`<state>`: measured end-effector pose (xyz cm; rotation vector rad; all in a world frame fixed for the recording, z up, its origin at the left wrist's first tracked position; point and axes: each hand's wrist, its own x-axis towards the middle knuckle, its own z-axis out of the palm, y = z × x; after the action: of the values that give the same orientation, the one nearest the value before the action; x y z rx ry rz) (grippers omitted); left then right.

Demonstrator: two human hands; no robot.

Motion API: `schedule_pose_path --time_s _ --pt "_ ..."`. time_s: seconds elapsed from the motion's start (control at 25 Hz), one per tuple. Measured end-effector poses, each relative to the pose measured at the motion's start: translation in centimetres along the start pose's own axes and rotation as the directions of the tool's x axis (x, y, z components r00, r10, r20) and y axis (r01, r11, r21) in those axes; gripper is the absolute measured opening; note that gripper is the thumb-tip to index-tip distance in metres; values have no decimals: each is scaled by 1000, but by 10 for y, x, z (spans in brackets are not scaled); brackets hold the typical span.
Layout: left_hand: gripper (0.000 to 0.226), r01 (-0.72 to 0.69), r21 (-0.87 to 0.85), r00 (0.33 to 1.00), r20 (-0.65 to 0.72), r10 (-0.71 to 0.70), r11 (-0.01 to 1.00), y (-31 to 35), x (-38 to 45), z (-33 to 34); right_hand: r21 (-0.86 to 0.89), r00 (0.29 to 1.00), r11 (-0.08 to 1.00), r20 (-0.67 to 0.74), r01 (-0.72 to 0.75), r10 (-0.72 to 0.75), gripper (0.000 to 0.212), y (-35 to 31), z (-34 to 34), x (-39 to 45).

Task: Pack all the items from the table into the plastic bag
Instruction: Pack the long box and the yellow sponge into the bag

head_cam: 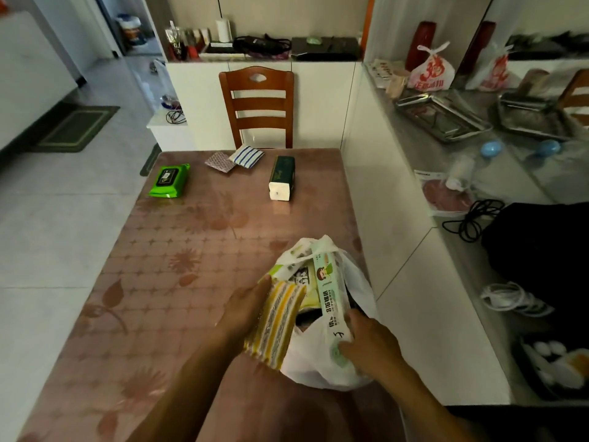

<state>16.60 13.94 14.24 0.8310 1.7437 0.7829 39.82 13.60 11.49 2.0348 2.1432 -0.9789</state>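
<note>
On table, white plastic bag, crumpled, stuffed

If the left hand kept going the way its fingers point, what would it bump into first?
Probably the bag: the left hand, holding the striped cloth, points at its opening. Depth is unclear.

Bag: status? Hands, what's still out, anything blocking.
Left hand grips striped cloth at bag mouth; right hand holds tissue pack. Wipes, two cloths, green box still out. Nothing blocking.
</note>
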Motion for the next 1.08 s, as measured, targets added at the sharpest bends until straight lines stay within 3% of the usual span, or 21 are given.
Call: schedule_pose_path --time_s 0.08,0.16,0.28,0.4,0.52,0.64,0.84,0.92,1.0,1.08 --pt "32 137 -242 988 -28 -149 961 -1 6 3 75 997 997 72 27 -33 35 2 -5 -11" --pt "16 173 -324 980 -37 -195 930 0 5 9 229 971 968 186 103 -148 15 2 -12 -27" --pt "12 104 -448 993 -2 -117 888 5 -2 30 271 941 945 229 184 -249 22 -7 -21 -50" --pt "4 12 -316 976 -202 -80 949 3 10 44 289 943 927 160 238 -291 21 -12 -34 -54" --pt "14 -1 -132 947 -318 -42 991 0 23 43 326 938 911 150 252 -313 38 -13 -46 -52" --pt "13 -48 -192 916 -400 -33 980 6 29 41 282 916 917 208 280 -344 30 -18 -47 -50" --pt "12 -257 -300 876 -473 91 919 24 36 46 200 875 922 301 332 -380 24 -19 -44 -42" --pt "13 -333 -407 839 -539 70 851 27 35 44 179 852 922 353 344 -387 25 -20 -47 -39" --pt "16 -384 -454 837 -539 95 804 26 39 43 189 836 926 398 328 -377 19 -20 -52 -37" --pt "16 -301 -188 910 -348 223 935 15 44 49 230 852 921 361 313 -380 20 -22 -52 -33"
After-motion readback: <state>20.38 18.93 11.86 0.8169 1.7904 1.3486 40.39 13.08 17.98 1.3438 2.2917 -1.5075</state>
